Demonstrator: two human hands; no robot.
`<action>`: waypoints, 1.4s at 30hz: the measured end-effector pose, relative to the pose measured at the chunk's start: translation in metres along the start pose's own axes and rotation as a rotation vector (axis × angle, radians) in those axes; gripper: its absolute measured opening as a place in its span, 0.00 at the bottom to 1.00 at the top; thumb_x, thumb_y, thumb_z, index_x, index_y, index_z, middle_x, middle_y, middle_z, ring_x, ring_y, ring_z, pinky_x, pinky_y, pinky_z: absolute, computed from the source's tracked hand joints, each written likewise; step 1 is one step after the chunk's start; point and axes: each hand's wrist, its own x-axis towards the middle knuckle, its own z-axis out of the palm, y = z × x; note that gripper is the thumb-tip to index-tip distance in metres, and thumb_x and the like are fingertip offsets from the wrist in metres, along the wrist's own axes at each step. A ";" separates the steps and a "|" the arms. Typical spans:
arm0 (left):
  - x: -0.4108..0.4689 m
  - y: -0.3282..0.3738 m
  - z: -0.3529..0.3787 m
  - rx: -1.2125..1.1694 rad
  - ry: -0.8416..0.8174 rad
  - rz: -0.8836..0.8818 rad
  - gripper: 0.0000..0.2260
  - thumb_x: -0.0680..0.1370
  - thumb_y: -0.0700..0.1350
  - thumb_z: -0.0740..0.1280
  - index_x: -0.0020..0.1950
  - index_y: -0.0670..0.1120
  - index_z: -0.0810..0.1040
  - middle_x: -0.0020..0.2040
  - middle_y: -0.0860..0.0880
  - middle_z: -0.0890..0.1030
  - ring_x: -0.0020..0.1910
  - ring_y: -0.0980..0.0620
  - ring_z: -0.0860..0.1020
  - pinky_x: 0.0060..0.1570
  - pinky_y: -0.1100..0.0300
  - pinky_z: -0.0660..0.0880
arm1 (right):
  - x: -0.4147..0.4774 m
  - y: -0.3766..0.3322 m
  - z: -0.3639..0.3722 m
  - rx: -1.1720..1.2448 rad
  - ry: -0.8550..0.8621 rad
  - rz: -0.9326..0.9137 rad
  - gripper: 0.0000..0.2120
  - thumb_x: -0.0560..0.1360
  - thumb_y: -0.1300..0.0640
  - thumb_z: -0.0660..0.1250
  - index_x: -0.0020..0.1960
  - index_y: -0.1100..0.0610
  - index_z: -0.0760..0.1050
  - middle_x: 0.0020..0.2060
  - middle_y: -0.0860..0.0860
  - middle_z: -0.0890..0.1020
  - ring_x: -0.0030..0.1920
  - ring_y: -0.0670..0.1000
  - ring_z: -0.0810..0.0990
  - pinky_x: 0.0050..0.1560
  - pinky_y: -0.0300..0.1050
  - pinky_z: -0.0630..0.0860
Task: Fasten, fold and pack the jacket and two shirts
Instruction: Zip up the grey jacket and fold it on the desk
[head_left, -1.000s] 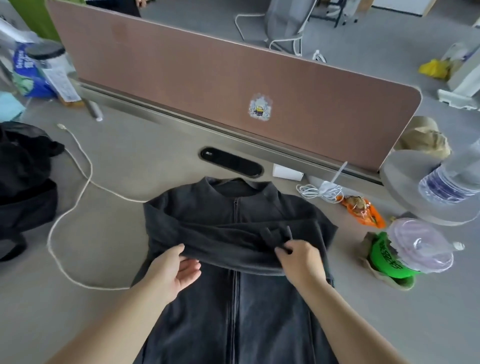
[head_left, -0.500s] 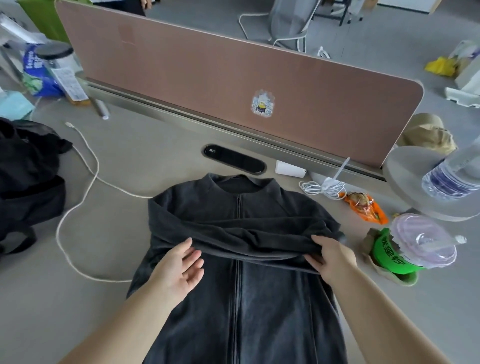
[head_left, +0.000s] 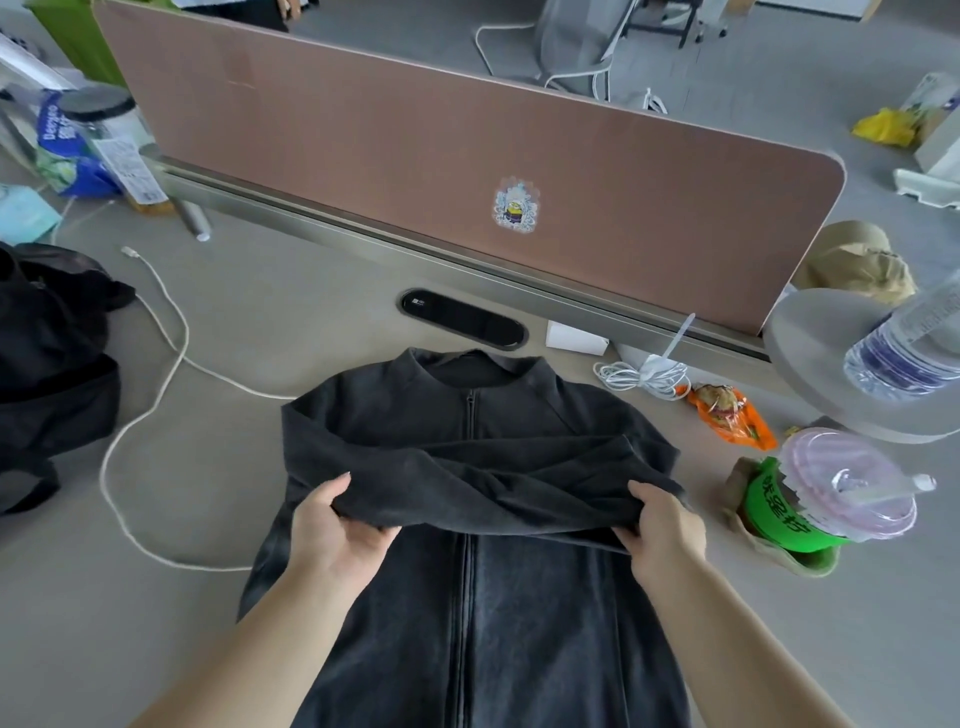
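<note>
Lying zipped on the desk, dark grey jacket; sleeves folded across chest.

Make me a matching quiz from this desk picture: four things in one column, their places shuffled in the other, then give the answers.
Things
1. jacket
2. white cable
3. green cup
4. sticker

Places
A. on the pink divider
B. right of the jacket, lid on
C. gripped by the left hand and right hand
D. looped on the desk, left of the jacket

Pairs: 1-C, 2-D, 3-B, 4-A
</note>
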 end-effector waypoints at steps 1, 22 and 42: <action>0.000 -0.002 0.001 0.074 0.007 -0.027 0.13 0.77 0.40 0.63 0.61 0.42 0.76 0.57 0.41 0.82 0.55 0.40 0.81 0.55 0.44 0.77 | 0.001 0.000 -0.001 -0.009 -0.003 -0.008 0.13 0.75 0.65 0.66 0.58 0.58 0.72 0.51 0.55 0.77 0.50 0.56 0.78 0.46 0.49 0.78; -0.069 0.045 -0.125 1.715 0.453 0.391 0.20 0.66 0.47 0.75 0.55 0.44 0.74 0.53 0.41 0.78 0.54 0.38 0.77 0.50 0.50 0.73 | -0.043 0.076 -0.098 -0.924 0.091 -0.324 0.12 0.71 0.53 0.68 0.40 0.61 0.69 0.34 0.56 0.77 0.32 0.56 0.75 0.27 0.41 0.65; -0.135 0.079 -0.106 0.202 0.075 0.129 0.10 0.83 0.42 0.55 0.58 0.39 0.72 0.45 0.40 0.81 0.39 0.46 0.84 0.39 0.58 0.82 | -0.120 0.021 -0.147 0.139 -0.348 0.134 0.10 0.78 0.58 0.58 0.41 0.62 0.70 0.26 0.58 0.82 0.26 0.54 0.83 0.32 0.46 0.79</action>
